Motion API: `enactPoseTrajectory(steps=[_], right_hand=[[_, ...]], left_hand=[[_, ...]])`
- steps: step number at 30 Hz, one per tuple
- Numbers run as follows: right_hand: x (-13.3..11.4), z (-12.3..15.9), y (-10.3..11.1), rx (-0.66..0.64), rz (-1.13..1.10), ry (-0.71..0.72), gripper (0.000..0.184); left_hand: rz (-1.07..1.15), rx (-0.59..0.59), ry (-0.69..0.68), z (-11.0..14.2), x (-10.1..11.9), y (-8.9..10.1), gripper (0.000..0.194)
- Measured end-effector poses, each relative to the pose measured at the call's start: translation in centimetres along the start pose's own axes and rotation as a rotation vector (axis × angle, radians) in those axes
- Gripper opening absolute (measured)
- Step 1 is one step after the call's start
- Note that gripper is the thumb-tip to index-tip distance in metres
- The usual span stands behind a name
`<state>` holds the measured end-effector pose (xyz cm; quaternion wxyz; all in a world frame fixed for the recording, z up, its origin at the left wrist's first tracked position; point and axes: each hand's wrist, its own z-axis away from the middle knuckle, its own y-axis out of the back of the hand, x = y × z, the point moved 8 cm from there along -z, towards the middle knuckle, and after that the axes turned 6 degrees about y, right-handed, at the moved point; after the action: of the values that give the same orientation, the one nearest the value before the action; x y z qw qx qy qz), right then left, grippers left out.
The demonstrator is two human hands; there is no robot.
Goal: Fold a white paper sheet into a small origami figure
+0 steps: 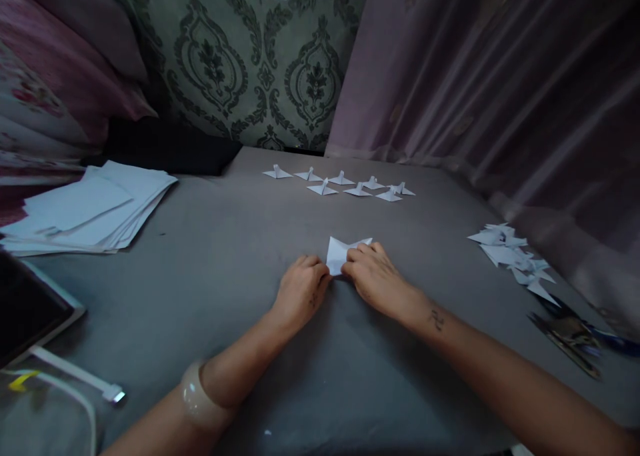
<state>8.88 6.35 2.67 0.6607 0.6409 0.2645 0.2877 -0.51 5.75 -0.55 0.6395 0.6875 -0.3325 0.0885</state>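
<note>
Closest to me, at the lower left of the frame, are a pale bangle (197, 397) on the left forearm and a white cable (75, 369). At the right edge I see blurred tools (570, 339). At the centre, I have the left hand (303, 289) with its grip pinched on the lower left corner of a folded white paper (337, 255); the right hand (375, 275) has its grip clamped on the paper's right side, over the grey worktop (225, 243). Beyond, a heap of folded pieces (520, 259) lies right, stacked sheets (107, 203) left, and eight small paper figures (323, 188) upper centre, before the patterned wall (265, 76).
</note>
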Motion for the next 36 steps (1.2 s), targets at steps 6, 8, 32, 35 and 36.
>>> enactPoseTrajectory(steps=[6,8,32,35,36], right_hand=[[1.3,-0.7,-0.1,-0.125,-0.160,-0.070,0.014],[1.6,-0.9,0.2,-0.156,-0.189,-0.090,0.014],[2.2,-3.9,-0.4,-0.469,-0.155,-0.236,0.018],[2.3,-3.9,-0.5,-0.479,-0.156,-0.239,0.019],[2.3,-3.9,-0.5,-0.481,-0.156,-0.241,0.019]], left_hand=[[0.095,0.027,0.056,-0.1,-0.8,-0.4,0.018],[0.098,0.030,0.076,-0.2,-0.9,-0.4,0.018],[0.173,0.078,0.177,-0.3,-2.8,-0.5,0.005],[0.172,0.081,0.173,-0.4,-2.8,-0.5,0.007],[0.178,0.084,0.172,-0.5,-2.9,-0.4,0.009]])
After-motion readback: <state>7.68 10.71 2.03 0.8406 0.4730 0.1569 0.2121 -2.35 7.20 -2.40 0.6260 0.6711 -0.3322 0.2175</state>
